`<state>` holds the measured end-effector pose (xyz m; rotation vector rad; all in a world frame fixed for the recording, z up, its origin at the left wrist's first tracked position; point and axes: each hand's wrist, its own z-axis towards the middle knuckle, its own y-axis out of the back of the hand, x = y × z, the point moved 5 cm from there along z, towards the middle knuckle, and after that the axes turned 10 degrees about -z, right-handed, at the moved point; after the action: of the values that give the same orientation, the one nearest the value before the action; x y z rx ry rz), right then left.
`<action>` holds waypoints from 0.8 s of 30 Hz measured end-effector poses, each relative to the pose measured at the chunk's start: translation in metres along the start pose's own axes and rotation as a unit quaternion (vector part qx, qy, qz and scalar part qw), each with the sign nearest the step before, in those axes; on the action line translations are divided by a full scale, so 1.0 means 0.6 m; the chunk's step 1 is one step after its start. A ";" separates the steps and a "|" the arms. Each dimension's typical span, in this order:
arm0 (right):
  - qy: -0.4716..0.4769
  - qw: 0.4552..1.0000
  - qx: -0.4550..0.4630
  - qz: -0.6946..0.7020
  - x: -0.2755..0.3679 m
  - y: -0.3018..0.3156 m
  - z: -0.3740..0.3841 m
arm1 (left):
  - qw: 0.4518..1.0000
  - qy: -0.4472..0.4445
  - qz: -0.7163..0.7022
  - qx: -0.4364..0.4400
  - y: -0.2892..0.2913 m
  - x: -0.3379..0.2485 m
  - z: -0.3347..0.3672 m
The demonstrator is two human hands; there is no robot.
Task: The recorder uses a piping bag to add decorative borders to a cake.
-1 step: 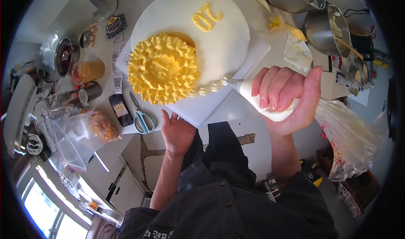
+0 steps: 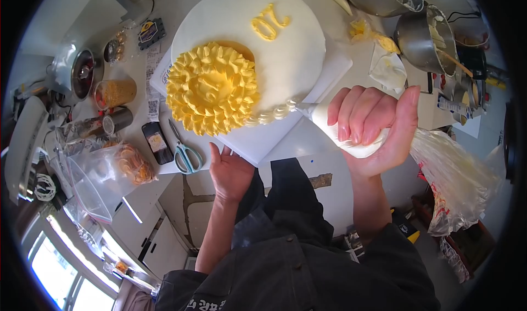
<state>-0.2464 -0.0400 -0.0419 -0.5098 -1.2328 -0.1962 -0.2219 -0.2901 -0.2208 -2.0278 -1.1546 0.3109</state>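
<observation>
My right hand [image 2: 369, 125] is wrapped round a piping bag [image 2: 359, 146] full of white cream, its clear tail hanging to the right. The metal piping tip [image 2: 303, 109] touches or nearly touches the end of a short white cream border [image 2: 274, 114] along the near edge of the round white cake [image 2: 299, 64]. A big yellow piped cream flower [image 2: 213, 89] covers the cake's near left. Yellow piped characters [image 2: 269, 23] stand farther back. My left hand [image 2: 233, 174], palm up and open, is at the near edge of the white cake board [image 2: 258, 143], fingertips hidden beneath it.
Teal-handled scissors [image 2: 188, 158], a phone [image 2: 157, 142] and a bag of dried fruit slices [image 2: 132, 163] lie to the left. Metal mixing bowls [image 2: 425, 39] stand at the back right, near a cream-smeared white sheet [image 2: 387, 69]. A clear jar [image 2: 114, 93] lies farther left.
The cake and its board have turned very slightly clockwise. Both hands look the same, the right one still gripping the piping bag.
</observation>
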 end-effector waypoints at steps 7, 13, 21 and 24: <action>0.010 1.000 -0.023 -0.011 0.000 0.010 0.008 | 1.000 0.023 0.005 0.013 0.003 -0.004 0.001; 0.003 0.999 -0.012 -0.035 0.009 -0.009 0.012 | 1.000 0.014 0.020 0.005 0.009 -0.013 0.004; -0.048 0.998 -0.023 -0.029 0.011 0.023 -0.004 | 0.999 0.006 -0.025 0.023 0.004 -0.019 -0.006; -0.061 0.997 -0.015 -0.043 0.012 0.022 -0.002 | 0.999 0.000 -0.030 0.028 0.001 -0.022 -0.012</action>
<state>-0.2375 -0.0279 -0.0389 -0.5011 -1.3748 -0.2601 -0.2252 -0.3048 -0.2185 -1.9413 -1.1908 0.3098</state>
